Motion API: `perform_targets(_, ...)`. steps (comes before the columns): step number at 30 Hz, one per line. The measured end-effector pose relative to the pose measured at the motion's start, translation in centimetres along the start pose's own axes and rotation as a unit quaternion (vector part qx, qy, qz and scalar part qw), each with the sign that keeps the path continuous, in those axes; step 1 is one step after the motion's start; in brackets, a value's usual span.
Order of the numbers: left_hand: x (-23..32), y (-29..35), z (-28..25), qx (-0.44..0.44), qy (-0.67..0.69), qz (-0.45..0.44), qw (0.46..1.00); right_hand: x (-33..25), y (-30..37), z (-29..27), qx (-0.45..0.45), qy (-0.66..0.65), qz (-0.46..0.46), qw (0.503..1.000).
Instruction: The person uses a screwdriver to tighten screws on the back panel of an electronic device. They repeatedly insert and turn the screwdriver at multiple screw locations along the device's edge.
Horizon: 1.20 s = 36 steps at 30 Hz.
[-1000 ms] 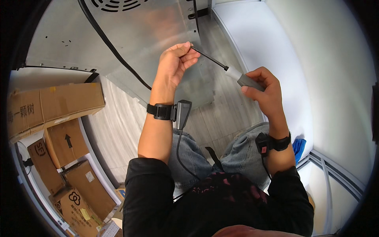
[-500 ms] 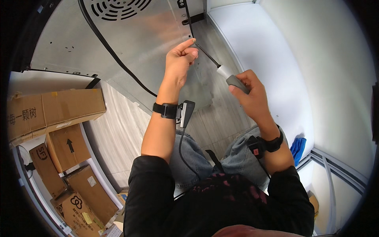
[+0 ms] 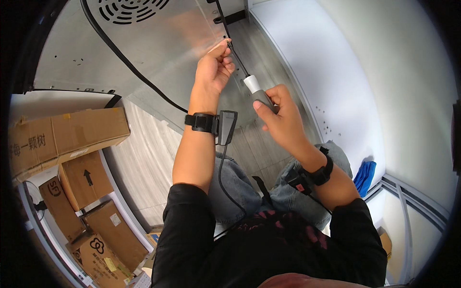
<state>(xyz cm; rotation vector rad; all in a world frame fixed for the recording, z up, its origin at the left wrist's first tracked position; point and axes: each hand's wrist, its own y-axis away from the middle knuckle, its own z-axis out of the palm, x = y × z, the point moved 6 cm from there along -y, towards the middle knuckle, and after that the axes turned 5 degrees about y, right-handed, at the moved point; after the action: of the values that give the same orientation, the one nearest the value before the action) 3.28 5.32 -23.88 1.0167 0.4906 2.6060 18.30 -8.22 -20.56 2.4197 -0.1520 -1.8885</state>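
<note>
My right hand is wrapped round the grey and white handle of a screwdriver. Its dark shaft slants up and left to the edge of a bare metal panel. At the tip, the thumb and forefinger of my left hand pinch together against that edge, with the other fingers curled in. Whatever small thing they hold is hidden. A thin black strip or cable runs along the panel's edge just above the fingertips.
A thick black cable crosses the panel, below slotted vents. Cardboard boxes are stacked at left. On the white surface at right, several small pieces lie scattered, with a blue cloth nearer me.
My right hand and the screwdriver have moved left, and the shaft stands steeper. My left hand has shifted slightly up and left, its forefinger now bent into a pinch. The view has shifted slightly.
</note>
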Motion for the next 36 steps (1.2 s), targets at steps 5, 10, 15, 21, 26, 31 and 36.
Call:
perform_targets(5,0.3,-0.7,-0.2,0.021,-0.048,-0.012,0.999,-0.4,0.0,0.1,-0.017,-0.054,0.02,0.998)
perform_targets(10,0.4,-0.9,-0.2,0.038,-0.061,-0.011,0.997,-0.1,-0.2,0.2,-0.01,-0.057,0.029,0.998)
perform_targets(15,0.5,-0.6,-0.1,0.042,-0.067,-0.014,0.997,-0.3,-0.1,0.3,-0.014,-0.067,0.02,0.997)
perform_targets(21,0.5,-0.7,-0.3,0.034,-0.061,-0.024,0.997,-0.1,-0.6,0.4,0.0,-0.035,-0.017,0.999)
perform_targets(26,0.4,-0.8,-0.2,0.014,-0.046,-0.027,0.998,-0.2,-0.8,0.7,-0.01,-0.059,0.005,0.998)
perform_targets(31,0.4,-1.1,-0.3,0.012,-0.03,-0.03,0.999,0.0,-1.0,1.0,-0.011,-0.086,0.033,0.996)
perform_targets(36,0.4,-1.3,-0.6,0.008,-0.013,-0.04,0.999,0.3,-0.9,1.2,-0.009,-0.145,0.053,0.988)
